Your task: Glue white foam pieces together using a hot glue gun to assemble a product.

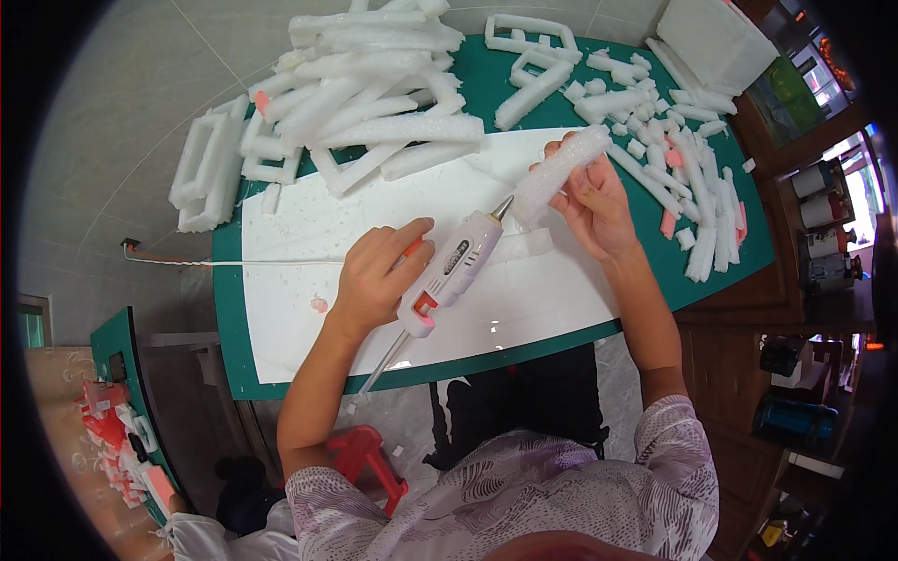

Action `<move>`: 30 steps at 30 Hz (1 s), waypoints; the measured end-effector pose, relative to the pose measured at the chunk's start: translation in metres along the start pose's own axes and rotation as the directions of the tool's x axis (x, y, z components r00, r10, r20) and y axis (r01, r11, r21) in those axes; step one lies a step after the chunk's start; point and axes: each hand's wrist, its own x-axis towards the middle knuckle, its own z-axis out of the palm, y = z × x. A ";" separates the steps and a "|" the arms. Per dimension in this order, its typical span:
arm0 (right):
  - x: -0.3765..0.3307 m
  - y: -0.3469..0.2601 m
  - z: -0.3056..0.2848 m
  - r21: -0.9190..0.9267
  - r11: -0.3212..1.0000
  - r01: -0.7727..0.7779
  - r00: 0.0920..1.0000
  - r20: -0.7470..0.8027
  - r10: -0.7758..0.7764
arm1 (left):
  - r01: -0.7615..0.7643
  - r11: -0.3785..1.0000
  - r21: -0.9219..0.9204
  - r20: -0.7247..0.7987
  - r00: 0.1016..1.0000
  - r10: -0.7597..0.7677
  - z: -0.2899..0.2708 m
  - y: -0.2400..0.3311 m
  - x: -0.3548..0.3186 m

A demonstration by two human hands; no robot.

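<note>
My left hand is closed round the handle of a pale hot glue gun with an orange trigger and a red switch. A long glue stick juts from the gun's rear end toward me. Its metal nozzle touches or nearly touches the lower end of a white foam strip. My right hand grips that strip, fingers behind it and thumb at its side, tilted above the white board. Another foam piece lies on the board beneath the nozzle.
A tall heap of white foam strips stands at the far left, beside a foam frame. Loose foam bits cover the green table at the right. The gun's white cord runs left. A red stool and another person's sleeve are lower left.
</note>
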 end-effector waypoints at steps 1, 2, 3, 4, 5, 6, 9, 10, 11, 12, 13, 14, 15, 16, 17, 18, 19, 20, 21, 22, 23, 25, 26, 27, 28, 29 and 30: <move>0.000 0.000 0.000 0.006 1.000 0.001 1.000 -0.003 -0.001 | -0.002 1.000 -0.003 0.000 1.000 0.002 0.000 0.000 0.000; 0.000 0.000 0.000 0.006 1.000 0.001 1.000 -0.003 -0.001 | -0.002 1.000 -0.003 0.000 1.000 0.002 0.000 0.000 0.000; 0.000 0.000 0.000 0.011 1.000 0.000 1.000 -0.002 0.000 | -0.003 1.000 -0.005 0.002 1.000 0.003 0.000 0.000 0.000; 0.000 0.000 0.000 0.017 1.000 -0.001 1.000 -0.001 0.001 | -0.004 1.000 -0.007 0.003 1.000 0.004 -0.001 0.000 0.000; 0.000 0.000 0.000 0.017 1.000 -0.002 1.000 -0.002 0.002 | -0.003 1.000 -0.007 0.004 1.000 0.003 -0.001 0.000 0.001; 0.000 0.000 0.000 0.017 1.000 -0.003 1.000 0.003 0.002 | 0.003 1.000 -0.013 0.011 1.000 -0.002 -0.001 0.001 0.001; 0.000 0.000 0.001 0.017 1.000 0.002 1.000 0.005 -0.002 | 0.006 1.000 -0.015 0.023 1.000 -0.006 -0.002 0.001 0.001; 0.000 0.000 0.001 0.018 1.000 0.006 1.000 0.003 -0.006 | 0.004 1.000 -0.013 0.030 1.000 -0.003 -0.002 0.001 0.001; 0.000 0.000 0.001 0.018 1.000 0.006 1.000 0.004 -0.006 | 0.004 1.000 -0.012 0.030 1.000 -0.003 -0.002 0.001 0.001; 0.000 0.000 0.001 0.018 1.000 0.003 1.000 0.007 -0.003 | 0.004 1.000 -0.017 0.031 1.000 -0.003 -0.001 0.001 0.001; 0.000 0.000 0.002 0.019 1.000 0.000 1.000 0.010 0.000 | 0.004 1.000 -0.021 0.032 0.999 -0.003 -0.001 0.001 0.001; 0.000 0.000 0.002 0.018 1.000 0.001 1.000 0.010 -0.001 | 0.003 1.000 -0.022 0.032 0.999 -0.002 -0.001 0.001 0.001; 0.000 0.001 0.001 0.024 1.000 -0.004 1.000 0.003 0.004 | 0.006 1.000 -0.026 0.036 0.999 -0.005 -0.001 0.002 0.002; 0.000 0.001 0.001 0.029 1.000 -0.008 1.000 -0.003 0.008 | 0.009 1.000 -0.030 0.040 0.999 -0.007 -0.002 0.002 0.002; 0.000 0.000 0.002 0.029 1.000 -0.008 1.000 -0.003 0.008 | 0.008 1.000 -0.030 0.039 0.999 -0.007 -0.001 0.002 0.002; 0.000 0.000 0.002 0.025 1.000 -0.008 1.000 0.003 0.008 | 0.002 1.000 -0.026 0.038 0.999 -0.001 -0.001 0.001 0.001; 0.000 0.000 0.002 0.021 1.000 -0.007 1.000 0.008 0.007 | -0.005 1.000 -0.022 0.037 0.999 0.006 -0.001 0.000 0.000; 0.000 0.000 0.002 0.020 1.000 -0.007 1.000 0.008 0.007 | -0.005 1.000 -0.021 0.037 0.999 0.006 -0.001 0.001 0.001; 0.000 0.000 0.002 0.019 1.000 -0.006 1.000 0.010 0.006 | -0.005 1.000 -0.021 0.038 0.999 0.006 0.000 0.001 0.001; 0.000 0.000 0.002 0.019 1.000 -0.004 1.000 0.013 0.004 | -0.004 1.000 -0.021 0.039 0.999 0.005 0.000 0.001 0.001; 0.000 0.000 0.003 0.019 1.000 -0.004 1.000 0.014 0.003 | -0.005 1.000 -0.020 0.038 0.999 0.006 0.000 0.001 0.001; 0.000 0.000 0.004 0.027 1.000 -0.003 1.000 0.011 0.003 | -0.011 1.000 -0.008 0.041 0.999 0.012 0.000 0.001 0.000; 0.000 0.000 0.004 0.026 1.000 -0.001 1.000 0.011 0.001 | -0.014 1.000 -0.008 0.040 0.999 0.014 0.000 0.001 0.000; 0.000 0.001 0.004 0.023 1.000 -0.001 1.000 0.004 0.001 | -0.016 1.000 -0.005 0.037 0.999 0.016 0.000 0.001 0.000; 0.000 0.001 0.004 0.019 1.000 -0.001 1.000 -0.003 0.001 | -0.019 1.000 -0.002 0.035 0.999 0.019 0.000 0.001 0.000; 0.000 0.002 0.003 0.019 1.000 0.001 1.000 -0.003 -0.001 | -0.020 1.000 -0.002 0.035 0.999 0.020 0.000 0.001 0.000; 0.000 0.002 0.002 0.019 1.000 0.008 1.000 0.008 -0.008 | -0.021 1.000 0.002 0.036 0.999 0.021 0.001 0.001 0.000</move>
